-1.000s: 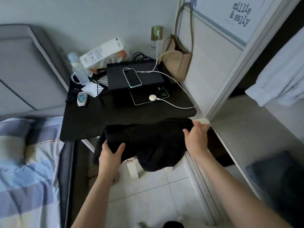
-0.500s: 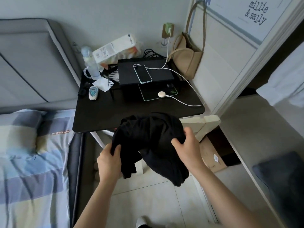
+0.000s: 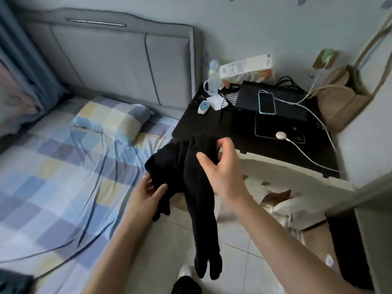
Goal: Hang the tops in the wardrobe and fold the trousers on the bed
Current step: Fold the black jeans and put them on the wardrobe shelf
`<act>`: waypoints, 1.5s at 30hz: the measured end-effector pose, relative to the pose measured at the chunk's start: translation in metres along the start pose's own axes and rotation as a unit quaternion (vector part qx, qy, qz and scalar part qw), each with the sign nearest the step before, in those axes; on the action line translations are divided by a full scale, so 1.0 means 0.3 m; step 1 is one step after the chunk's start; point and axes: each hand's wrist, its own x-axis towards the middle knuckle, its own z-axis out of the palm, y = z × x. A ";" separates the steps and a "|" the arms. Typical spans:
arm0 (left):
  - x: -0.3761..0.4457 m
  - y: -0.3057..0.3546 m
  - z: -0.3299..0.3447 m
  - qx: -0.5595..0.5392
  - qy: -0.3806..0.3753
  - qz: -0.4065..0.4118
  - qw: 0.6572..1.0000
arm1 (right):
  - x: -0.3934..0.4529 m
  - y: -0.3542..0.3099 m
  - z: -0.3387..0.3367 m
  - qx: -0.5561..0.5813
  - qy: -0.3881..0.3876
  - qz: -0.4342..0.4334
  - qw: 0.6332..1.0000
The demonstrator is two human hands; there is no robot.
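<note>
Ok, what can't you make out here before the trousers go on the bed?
- Trousers, head view: waistband is bunched in the left hand and right hand, so orientation is unclear.
- Wardrobe: out of frame on the right.
- Bed: foot end cut off by the bottom and left edges.
- Box: print blurred.

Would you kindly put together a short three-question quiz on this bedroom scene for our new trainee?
1. True or false: the black trousers already lie folded on the bed.
2. Which hand holds the trousers higher? A) the left hand B) the right hand
3. Fill in: the phone lies on the black ____ beside the bed.

Key:
1. False; both hands hold them in the air, the legs hanging down over the floor.
2. B.
3. Table.
</note>
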 end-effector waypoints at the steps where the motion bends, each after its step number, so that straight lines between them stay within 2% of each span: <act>1: -0.050 -0.010 -0.031 -0.023 -0.044 -0.006 0.999 | 0.001 -0.011 0.043 0.002 -0.004 0.004 1.000; 4: -0.197 -0.043 -0.113 -0.017 -0.124 -0.027 0.992 | -0.003 -0.040 0.180 -0.003 -0.016 0.017 1.000; 7: -0.303 -0.101 -0.143 0.032 -0.111 -0.033 0.993 | 0.001 -0.074 0.316 0.032 -0.024 0.068 0.997; 10: -0.361 -0.196 -0.178 0.155 0.010 -0.052 0.987 | 0.021 -0.110 0.427 0.104 -0.044 0.158 0.981; 14: -0.423 -0.335 -0.342 0.286 0.148 -0.130 0.938 | 0.011 -0.141 0.563 0.174 -0.097 0.225 0.954; 18: -0.453 -0.345 -0.578 0.243 0.382 -0.127 0.883 | -0.024 -0.145 0.669 0.173 -0.163 0.235 0.943; 21: -0.429 -0.255 -0.744 0.269 0.490 -0.055 0.827 | 0.011 -0.130 0.733 0.107 -0.208 0.224 0.946; 26: -0.331 -0.048 -0.963 0.309 0.566 0.089 0.759 | 0.107 -0.110 0.889 0.019 -0.258 0.218 0.941; 30: -0.240 0.095 -1.128 0.276 0.568 0.183 0.754 | 0.138 -0.118 1.019 -0.052 -0.333 0.188 0.923; 32: -0.191 0.146 -1.202 0.260 0.562 0.222 0.753 | 0.160 -0.134 1.101 -0.141 -0.383 0.114 0.906; 34: -0.141 0.179 -1.243 0.246 0.546 0.256 0.759 | 0.186 -0.180 1.155 -0.227 -0.426 0.003 0.876; 36: -0.084 0.193 -1.259 0.250 0.511 0.279 0.774 | 0.180 -0.274 1.218 -0.182 -0.449 -0.063 0.872; 38: -0.037 0.172 -1.235 0.266 0.457 0.300 0.794 | 0.133 -0.377 1.280 -0.045 -0.484 -0.057 0.872; 39: -0.016 0.149 -1.218 0.265 0.441 0.300 0.804 | 0.110 -0.404 1.319 0.017 -0.514 -0.024 0.857; 41: 0.012 0.087 -1.188 0.255 0.444 0.271 0.815 | 0.060 -0.406 1.374 0.052 -0.535 -0.002 0.843; 43: 0.050 0.034 -1.180 0.252 0.497 0.194 0.808 | 0.044 -0.367 1.416 0.024 -0.519 -0.027 0.854; 45: 0.085 0.008 -1.167 0.196 0.568 0.086 0.794 | 0.034 -0.323 1.450 0.029 -0.518 -0.014 0.855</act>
